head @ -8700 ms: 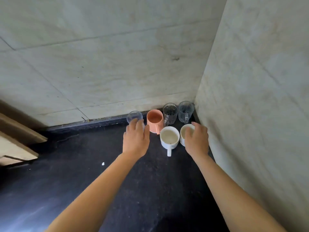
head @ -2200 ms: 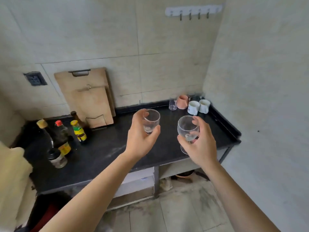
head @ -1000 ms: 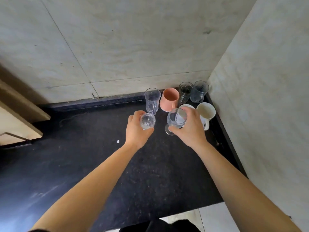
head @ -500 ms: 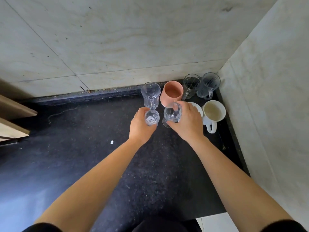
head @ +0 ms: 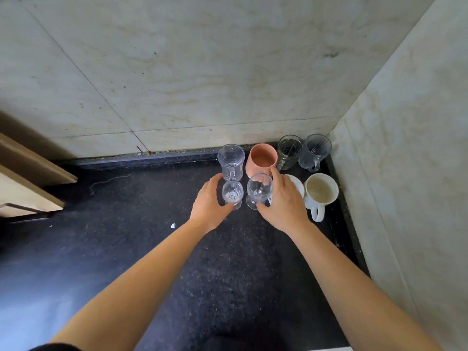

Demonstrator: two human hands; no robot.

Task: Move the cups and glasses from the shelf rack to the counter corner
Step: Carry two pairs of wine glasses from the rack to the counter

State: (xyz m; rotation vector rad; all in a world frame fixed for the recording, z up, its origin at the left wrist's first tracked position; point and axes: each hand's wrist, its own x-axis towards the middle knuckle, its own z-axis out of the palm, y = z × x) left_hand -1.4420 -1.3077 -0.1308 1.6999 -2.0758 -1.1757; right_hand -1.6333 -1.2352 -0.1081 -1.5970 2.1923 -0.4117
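Two clear stemmed glasses stand side by side on the black counter [head: 228,262] near its back right corner. My left hand [head: 209,207] curls round the small glass [head: 232,194] from the left. My right hand [head: 285,203] wraps the larger wine glass [head: 259,190] from the right. Behind them stand a clear handled glass [head: 231,160], a pink cup [head: 262,160], a ribbed glass [head: 289,152] and a clear mug [head: 315,152]. A white mug [head: 321,192] sits to the right; another white cup [head: 296,184] is half hidden by my right hand.
Tiled walls [head: 202,72] close the corner at the back and on the right. Wooden cutting boards [head: 22,183] lean at the far left. A small white speck [head: 173,225] lies on the counter.
Both hands have lowered the two stemmed glasses onto the counter in front of the handled glass and pink cup; the glasses now stand upright, with the hands still around them.
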